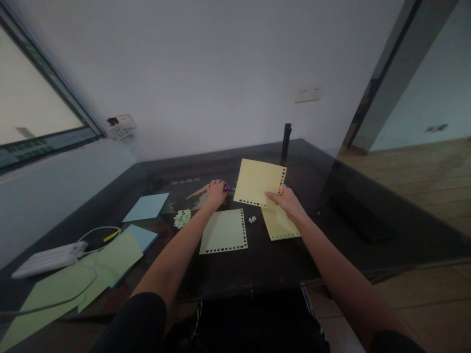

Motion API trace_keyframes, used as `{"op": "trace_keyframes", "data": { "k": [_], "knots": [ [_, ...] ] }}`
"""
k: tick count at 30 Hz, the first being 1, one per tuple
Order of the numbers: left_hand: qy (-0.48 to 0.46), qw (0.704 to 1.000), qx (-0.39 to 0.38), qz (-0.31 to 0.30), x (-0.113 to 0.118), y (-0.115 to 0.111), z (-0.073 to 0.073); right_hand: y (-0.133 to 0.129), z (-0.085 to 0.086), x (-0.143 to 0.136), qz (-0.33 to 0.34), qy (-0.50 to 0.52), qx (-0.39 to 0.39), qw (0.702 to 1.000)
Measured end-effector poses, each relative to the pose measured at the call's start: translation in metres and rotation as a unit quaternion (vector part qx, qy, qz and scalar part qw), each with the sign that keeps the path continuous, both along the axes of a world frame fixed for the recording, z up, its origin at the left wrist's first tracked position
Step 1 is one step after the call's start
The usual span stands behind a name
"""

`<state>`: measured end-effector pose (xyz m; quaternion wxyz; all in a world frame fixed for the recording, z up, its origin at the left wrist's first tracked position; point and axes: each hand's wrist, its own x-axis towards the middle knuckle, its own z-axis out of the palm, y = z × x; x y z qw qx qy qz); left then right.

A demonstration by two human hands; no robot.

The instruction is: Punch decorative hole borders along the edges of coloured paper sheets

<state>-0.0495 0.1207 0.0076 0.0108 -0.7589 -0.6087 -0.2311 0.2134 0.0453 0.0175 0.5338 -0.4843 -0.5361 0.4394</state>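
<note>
Pale yellow paper sheet, near-square, one item: small dark cutouts, some heart-shaped, along its right and near edges. Position: ahead of the person, its near part overlapping a second yellow sheet with a punched border.

Right hand: pinching the sheet at its near right corner, thumb on the upper face, fingers mostly hidden beneath. From this grip the sheet extends forward and to the left. No clear long axis; the side edges run away from the body, the far edge slanting slightly.

Left hand: to the left of the sheet, apart from it; fingers bent over a small purple object. Whether they press on it cannot be told. The right hand is the nearer, being in contact with the sheet; its punched right edge lies on the side away from the left hand.

Nearby, on the dark glossy counter: one pale green sheet, punched on two edges; a small cluster of pale paper bits; a larger cluster of whitish-green bits, beside the left forearm.

Outer left: one pale blue sheet; overlapping green sheets; a white power strip with cable.

Outer right: a flat black oblong object. Beyond the held sheet: a black upright object.
</note>
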Motion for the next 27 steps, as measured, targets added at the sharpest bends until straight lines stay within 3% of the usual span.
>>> {"op": "trace_keyframes", "data": {
  "k": [3,5,9,11,13,16,21,27],
  "knots": [
    [-0.173,0.984,-0.038,0.000,0.006,-0.008,0.005,0.000,-0.001,0.000,0.010,-0.002,0.004,1.000],
    [-0.326,0.942,-0.079,-0.001,0.012,-0.022,0.007,-0.001,0.000,-0.001,0.023,0.016,0.010,1.000],
    [-0.579,0.789,-0.194,-0.071,0.028,-0.066,0.008,-0.006,0.005,-0.004,0.044,0.078,-0.010,0.996],
    [-0.642,0.720,-0.237,-0.119,0.035,-0.088,0.009,-0.011,0.009,-0.004,0.056,0.095,-0.024,0.994],
    [-0.669,0.674,-0.278,-0.147,0.039,-0.106,0.011,-0.017,0.012,-0.001,0.070,0.094,-0.029,0.993],
    [-0.671,0.649,-0.321,-0.158,0.041,-0.122,0.013,-0.026,0.013,0.005,0.083,0.085,-0.039,0.992],
    [-0.638,0.676,-0.349,-0.118,0.041,-0.130,0.012,-0.032,0.001,0.008,0.045,0.105,-0.039,0.993],
    [-0.705,0.601,-0.362,-0.107,0.044,-0.127,0.005,-0.029,-0.012,0.004,-0.006,0.116,-0.008,0.993]
  ]
}}
